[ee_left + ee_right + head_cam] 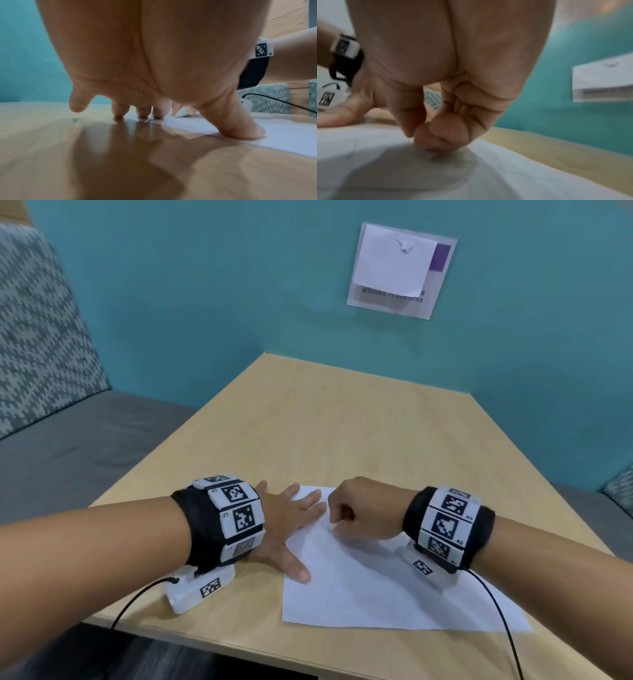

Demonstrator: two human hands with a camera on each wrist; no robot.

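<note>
A white sheet of paper (376, 587) lies on the wooden table (342, 422) near its front edge. My left hand (298, 518) lies flat with spread fingers, its fingertips (142, 113) and thumb (240, 128) pressing the sheet's left edge (283, 138). My right hand (342, 518) is curled over the upper middle of the paper (488, 175). Its thumb and fingers (440, 129) pinch a small white object (180, 113), which touches the sheet; in the right wrist view it is blurred. The two hands are close together.
A teal wall with a white sign (400, 268) stands behind the table. A grey bench with a patterned cushion (41, 320) runs along the left. White wrist units (198, 590) with black cables (496, 604) rest near the table's front edge.
</note>
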